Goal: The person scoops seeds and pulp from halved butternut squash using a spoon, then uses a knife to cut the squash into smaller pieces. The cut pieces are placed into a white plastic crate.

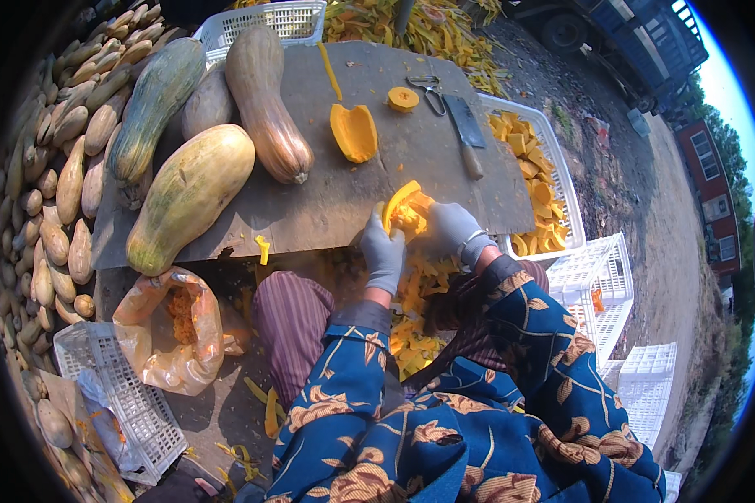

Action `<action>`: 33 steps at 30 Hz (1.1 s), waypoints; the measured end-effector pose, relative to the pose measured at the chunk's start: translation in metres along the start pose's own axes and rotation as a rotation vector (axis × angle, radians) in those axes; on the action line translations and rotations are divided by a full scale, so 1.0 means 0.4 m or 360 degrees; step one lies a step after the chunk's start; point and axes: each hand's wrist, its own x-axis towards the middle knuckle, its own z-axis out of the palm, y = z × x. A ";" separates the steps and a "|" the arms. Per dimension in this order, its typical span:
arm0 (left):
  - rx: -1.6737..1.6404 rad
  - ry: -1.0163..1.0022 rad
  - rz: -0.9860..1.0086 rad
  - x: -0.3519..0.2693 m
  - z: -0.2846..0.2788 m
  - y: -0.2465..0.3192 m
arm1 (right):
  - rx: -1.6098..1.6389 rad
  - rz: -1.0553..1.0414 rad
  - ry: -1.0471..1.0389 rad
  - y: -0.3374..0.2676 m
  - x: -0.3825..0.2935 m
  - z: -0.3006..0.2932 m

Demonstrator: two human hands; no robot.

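My left hand [382, 256], in a grey glove, grips a peeled orange pumpkin piece [408, 210] with stringy pulp inside, just over the board's near edge. Against the right side of that piece is my right hand [454, 231], also gloved; whether its fingers hold a tool is hidden. A hollowed pumpkin half [354, 133] and a small round pumpkin end [402, 99] lie on the worn board [302, 220]. Farther right are a metal peeler [429, 91] and a cleaver [465, 126] with a wooden handle. Unpeeled pumpkins [192, 195] rest at the board's left.
A white crate [569, 188] of cut pumpkin chunks stands right of the board. A plastic bag [170, 371] with orange pulp sits at lower left, beside a white crate [126, 402]. Peelings [415, 339] lie between my knees. Many squashes are piled far left; a truck [635, 38] stands back right.
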 end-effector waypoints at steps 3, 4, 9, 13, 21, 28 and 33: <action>-0.0014 0.0004 -0.0013 0.000 0.000 0.002 | -0.0036 -0.0003 0.0137 0.023 0.039 -0.006; -0.0015 -0.0003 -0.0012 0.000 0.000 0.003 | 0.0017 -0.0032 0.0125 0.022 0.047 -0.003; 0.0056 -0.0047 -0.0015 0.011 -0.003 -0.001 | -0.0010 0.0000 -0.0068 -0.028 0.050 0.003; 0.0013 -0.0119 -0.0104 0.015 -0.002 -0.003 | -0.0017 -0.0062 -0.0077 -0.068 0.018 0.006; -0.0001 -0.0085 -0.0062 0.014 -0.001 -0.005 | -0.0077 -0.0129 -0.0072 -0.054 -0.015 -0.013; -0.0014 -0.0055 0.0009 0.014 -0.002 -0.010 | -0.0031 -0.0091 -0.0032 -0.047 0.022 -0.028; -0.0034 -0.0026 -0.0070 0.013 -0.003 0.003 | -0.0078 -0.0167 0.0020 -0.080 -0.011 0.015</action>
